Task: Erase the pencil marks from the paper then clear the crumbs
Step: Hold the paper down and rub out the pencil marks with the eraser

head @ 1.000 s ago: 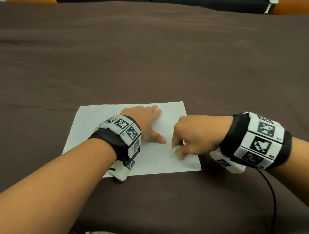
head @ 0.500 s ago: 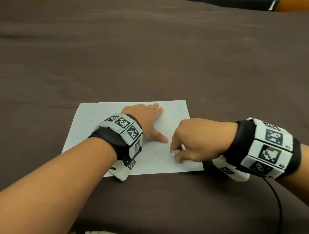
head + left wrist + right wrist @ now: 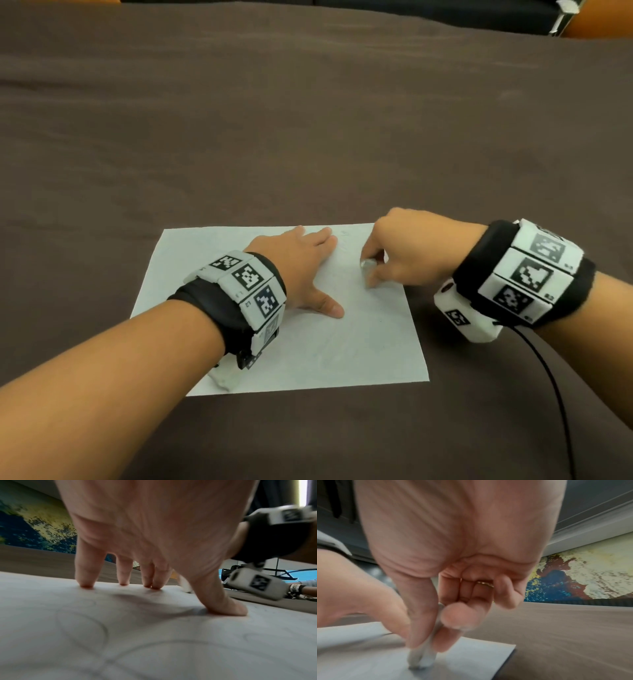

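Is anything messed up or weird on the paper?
Nothing stands out. The paper lies flat, untorn, on the brown cloth. The left hand presses it down while the right hand rubs the eraser on it. Faint pencil marks remain.

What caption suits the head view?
Left hand steadies paper while right hand rubs it with eraser.

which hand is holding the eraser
The right hand pinches the eraser against the paper; the left hand just presses flat, holding nothing.
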### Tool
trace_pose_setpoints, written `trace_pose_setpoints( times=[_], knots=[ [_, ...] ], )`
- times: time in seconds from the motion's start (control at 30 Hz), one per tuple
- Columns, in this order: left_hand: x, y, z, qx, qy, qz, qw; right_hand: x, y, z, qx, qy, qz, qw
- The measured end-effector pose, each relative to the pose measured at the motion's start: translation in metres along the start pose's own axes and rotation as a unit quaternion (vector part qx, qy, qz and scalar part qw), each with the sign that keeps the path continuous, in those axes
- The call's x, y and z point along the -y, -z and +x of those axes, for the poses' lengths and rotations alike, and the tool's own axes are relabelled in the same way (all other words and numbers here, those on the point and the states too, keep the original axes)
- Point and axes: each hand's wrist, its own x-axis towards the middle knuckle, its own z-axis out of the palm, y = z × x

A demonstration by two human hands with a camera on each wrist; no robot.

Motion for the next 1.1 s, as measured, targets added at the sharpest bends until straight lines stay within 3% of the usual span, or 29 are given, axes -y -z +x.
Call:
trace_pose_setpoints(
  times=[0.2,0.37,0.57,0.73,0.9,1.1],
  knots=[
    [0.0,-0.001,-0.001,0.001,-0.002,-0.01,1.0,-0.011,0.023,0.047,-0.071,-0.028,0.049,0.996],
    [0.001,-0.001,0.002,0.011,0.004,-0.022,1.0,-0.006,0.027,0.062,-0.084,-0.021,-0.024,0.996],
    [0.0,0.0,0.0,0.012,0.004,-0.023,1.0,-0.007,0.032,0.056,-0.022,-0.025,-0.036,0.999],
    [0.0,0.0,0.0,0.012,0.005,-0.02,1.0,-0.002,0.032,0.064,-0.077,-0.023,-0.032,0.996],
    [-0.001,0.0,-0.001,0.01,0.01,-0.021,1.0,-0.005,0.04,0.057,0.013,-0.017,-0.05,0.999],
    [0.0,0.0,0.0,0.014,0.011,-0.02,1.0,-0.007,0.032,0.063,-0.065,-0.027,-0.034,0.997]
  ],
)
